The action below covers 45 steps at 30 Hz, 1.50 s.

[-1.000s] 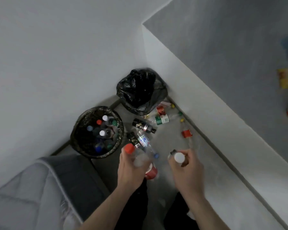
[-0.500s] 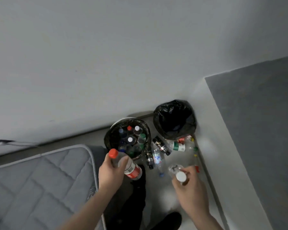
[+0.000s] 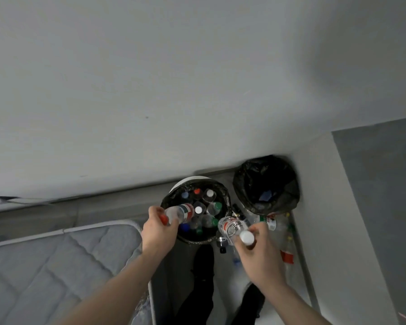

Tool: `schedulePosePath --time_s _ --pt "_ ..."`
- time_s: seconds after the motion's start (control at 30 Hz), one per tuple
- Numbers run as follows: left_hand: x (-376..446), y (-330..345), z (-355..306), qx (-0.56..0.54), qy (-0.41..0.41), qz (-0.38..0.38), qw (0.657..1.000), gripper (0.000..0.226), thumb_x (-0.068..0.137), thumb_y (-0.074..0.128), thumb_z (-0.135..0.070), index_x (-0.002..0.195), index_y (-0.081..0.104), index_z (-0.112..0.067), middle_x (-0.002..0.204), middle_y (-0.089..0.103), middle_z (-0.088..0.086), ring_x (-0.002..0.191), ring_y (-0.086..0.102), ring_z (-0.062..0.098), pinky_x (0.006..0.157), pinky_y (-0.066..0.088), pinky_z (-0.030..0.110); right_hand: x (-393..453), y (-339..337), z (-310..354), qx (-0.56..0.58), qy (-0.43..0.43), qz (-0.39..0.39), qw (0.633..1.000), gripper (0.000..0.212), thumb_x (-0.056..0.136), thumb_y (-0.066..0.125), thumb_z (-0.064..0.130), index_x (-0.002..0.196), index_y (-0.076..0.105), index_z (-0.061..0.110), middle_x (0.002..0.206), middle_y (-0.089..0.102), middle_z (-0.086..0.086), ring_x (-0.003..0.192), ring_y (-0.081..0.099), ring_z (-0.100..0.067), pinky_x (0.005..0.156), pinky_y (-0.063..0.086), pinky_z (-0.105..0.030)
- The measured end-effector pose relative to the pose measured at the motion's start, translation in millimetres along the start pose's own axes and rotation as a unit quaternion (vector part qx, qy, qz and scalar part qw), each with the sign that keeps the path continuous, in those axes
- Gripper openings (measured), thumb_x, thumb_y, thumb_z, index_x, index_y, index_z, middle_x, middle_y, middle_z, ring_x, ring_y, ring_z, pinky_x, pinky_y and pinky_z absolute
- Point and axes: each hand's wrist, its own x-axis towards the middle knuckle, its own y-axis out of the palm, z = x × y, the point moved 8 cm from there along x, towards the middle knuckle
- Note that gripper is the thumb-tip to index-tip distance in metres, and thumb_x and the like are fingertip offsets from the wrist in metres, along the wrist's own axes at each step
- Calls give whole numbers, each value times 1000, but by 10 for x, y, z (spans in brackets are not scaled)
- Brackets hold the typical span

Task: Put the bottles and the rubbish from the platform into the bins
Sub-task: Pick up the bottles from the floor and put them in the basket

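The left hand [image 3: 158,227] is gripping a clear red-capped bottle [image 3: 179,213] by its neck, its body lying tilted over the near rim of the bottle-filled bin [image 3: 174,200]. The right hand [image 3: 256,249] is clutching a white-capped bottle [image 3: 232,227] just right of that bin; the writing on its red-and-white label is too blurred to read. A second, black-lined bin [image 3: 266,184] is standing further right, with loose bottles [image 3: 271,222] lying on the floor below it. A quilted grey mattress [image 3: 56,259] is lying to the left.

red-cap bottle [image 3: 182,212] over full bin [image 3: 223,192], white-cap bottle [image 3: 232,227] beside
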Motion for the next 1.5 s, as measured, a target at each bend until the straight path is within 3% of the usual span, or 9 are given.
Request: schedulePosePath --time_s 0.13,0.33,0.5,0.67,0.83,1.1,1.3,1.5 --pt "327 202 91 54 -5 27 998 12 93 56 -27 104 52 -23 91 60 -2 89 60 28 79 48 38 189 152 17 -12 -11 32 999 37 88 71 45 92 38 32 65 61 7 56 59 -6 45 44 -25" --pt "645 323 46 93 16 18 995 6 89 53 -18 89 56 -24 90 62 0 86 59 29 77 48 37 356 285 -25 -29 -31 62 997 36 88 73 41 92 39 29 63 59 6 54 58 -6 43 40 -24" --pt "765 296 -44 95 52 -1 994 8 91 54 -14 98 53 -19 98 58 1 85 52 29 82 45 41 435 329 -81 -24 -26 71 997 35 88 74 39 94 42 27 61 60 8 54 58 -4 43 38 -21" --pt "870 446 127 139 60 74 986 16 89 55 -11 105 56 -13 126 53 7 100 59 36 85 45 39 506 407 -91 -31 -29 80 996 36 88 74 38 93 40 30 62 61 7 55 59 -4 44 39 -22" --pt "847 477 136 133 87 91 983 26 88 59 -14 114 59 -15 143 45 2 110 61 33 89 47 37 570 473 -52 -56 -31 83 995 36 89 71 41 94 38 28 61 58 7 53 57 -7 44 40 -25" --pt "745 116 157 146 130 57 979 32 87 55 -16 116 58 -28 142 43 -11 102 64 24 80 50 34 651 734 -3 -117 8 115 986 34 94 60 48 100 34 27 66 58 8 54 54 -7 43 33 -26" --pt "910 -285 462 224 168 22 960 38 82 68 -21 119 61 -19 141 50 0 122 55 28 102 45 43 817 1069 -47 -136 69 124 980 34 94 53 52 99 32 25 77 61 3 63 60 -18 54 43 -32" --pt "918 -267 907 337 144 2 930 44 87 54 -52 121 61 -25 129 60 -3 123 51 24 118 28 41 908 1315 21 -179 30 138 974 37 94 50 56 103 31 26 83 67 -1 68 64 -22 56 53 -35"
